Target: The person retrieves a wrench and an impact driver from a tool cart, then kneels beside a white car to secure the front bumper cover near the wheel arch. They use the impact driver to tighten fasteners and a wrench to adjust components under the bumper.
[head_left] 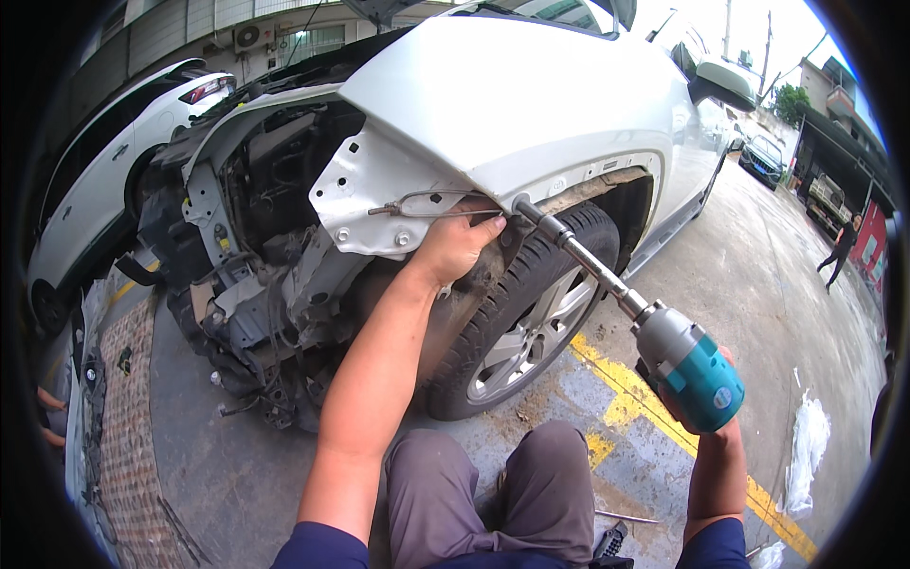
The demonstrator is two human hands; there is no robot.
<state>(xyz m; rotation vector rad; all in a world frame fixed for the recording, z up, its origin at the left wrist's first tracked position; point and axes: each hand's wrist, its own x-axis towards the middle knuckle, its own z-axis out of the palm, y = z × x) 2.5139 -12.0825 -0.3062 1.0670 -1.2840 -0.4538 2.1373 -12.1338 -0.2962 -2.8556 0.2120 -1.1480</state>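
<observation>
The right hand [706,403] held a teal power drill [687,370]. Its long bit [578,251] met the white fender [512,114] above the wheel [531,313]. The left hand [455,247] pressed the fender's edge, fingers narrow. Next, the bit probably needed holding straight.

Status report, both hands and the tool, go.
Left hand pressed against the white fender edge at the wheel arch. Right hand gripping the teal power driver, its extension on the fender lip. Front tyre directly below.

Teal-and-grey power driver [690,365], white fender [512,104]
</observation>
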